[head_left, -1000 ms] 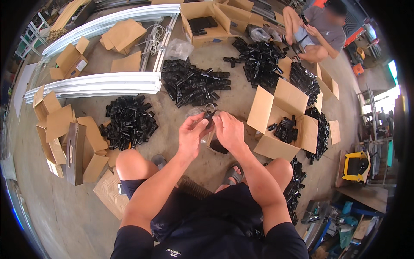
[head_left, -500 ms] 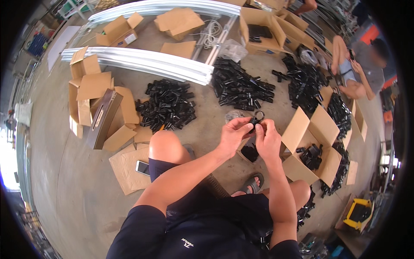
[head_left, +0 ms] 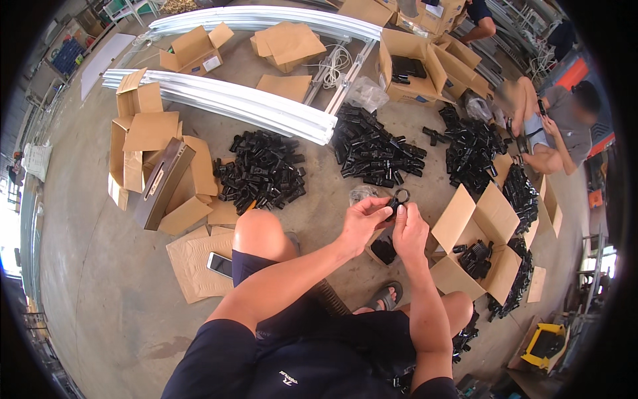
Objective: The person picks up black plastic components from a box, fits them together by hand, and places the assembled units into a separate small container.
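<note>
Both hands meet in front of me over the floor, closed around one small black part with an open ring at its top (head_left: 402, 195). My left hand (head_left: 363, 224) pinches it from the left, thumb and fingertips together. From the other side, my right hand (head_left: 410, 233) grips it with the thumb on top. The fingers hide the part's lower end. Just below the hands is a small box with black pieces (head_left: 383, 250). Behind them lies a heap of black fittings (head_left: 375, 149), beside a clear plastic bag (head_left: 363, 194).
More black fittings are heaped at left (head_left: 260, 171) and right (head_left: 472, 146). An open carton (head_left: 448, 279) stands right of my hands. White metal rails (head_left: 226, 103) cross the floor ahead. A phone (head_left: 220, 265) lies on cardboard at left. A co-worker (head_left: 561, 126) sits at far right.
The view has tilted a little, so the surroundings sit slightly lower in the picture. Both hands keep hold of the black ringed part, with little change in grip.
</note>
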Motion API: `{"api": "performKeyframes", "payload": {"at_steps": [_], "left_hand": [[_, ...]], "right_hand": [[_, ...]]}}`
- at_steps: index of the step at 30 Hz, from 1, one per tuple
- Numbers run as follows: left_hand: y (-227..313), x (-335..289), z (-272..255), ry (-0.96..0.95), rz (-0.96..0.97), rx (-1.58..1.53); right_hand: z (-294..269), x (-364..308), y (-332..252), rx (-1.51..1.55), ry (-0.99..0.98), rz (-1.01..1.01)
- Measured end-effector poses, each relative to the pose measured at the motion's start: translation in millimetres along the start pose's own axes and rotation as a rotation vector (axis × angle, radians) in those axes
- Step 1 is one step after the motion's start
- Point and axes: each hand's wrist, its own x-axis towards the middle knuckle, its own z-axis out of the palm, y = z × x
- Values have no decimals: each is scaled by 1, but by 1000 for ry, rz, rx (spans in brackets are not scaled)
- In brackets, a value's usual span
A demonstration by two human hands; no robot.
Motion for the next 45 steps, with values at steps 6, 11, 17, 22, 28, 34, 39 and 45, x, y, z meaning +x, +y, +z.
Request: {"api": "performKeyframes", "payload": {"at_steps": [6,11,17,22,28,34,39,45], "left_hand": [[1,-3,-2,40,11,-13],[-9,-2,3,18,7,22],[-6,-3,-4,32,47,48],[-1,-7,-2,9,-7,47],[10,-1,-42,223,135,65],[45,8,-104,700,306,262],[6,-22,-110,-112,33,922],[-53,-51,-176,-995,-528,2260]], "right_hand": [[-7,1,-6,73,27,-25],[-3,-7,6,-35,-4,48],[-14,-1,-7,101,36,-22],[-2,-9,3,34,-15,44],[7,-8,-1,-13,-73,-32],[-1,-9,-5,-31,-138,-20],[-3,-18,-8,-48,-347,10],[-33,-32,-17,-96,-574,-71]]}}
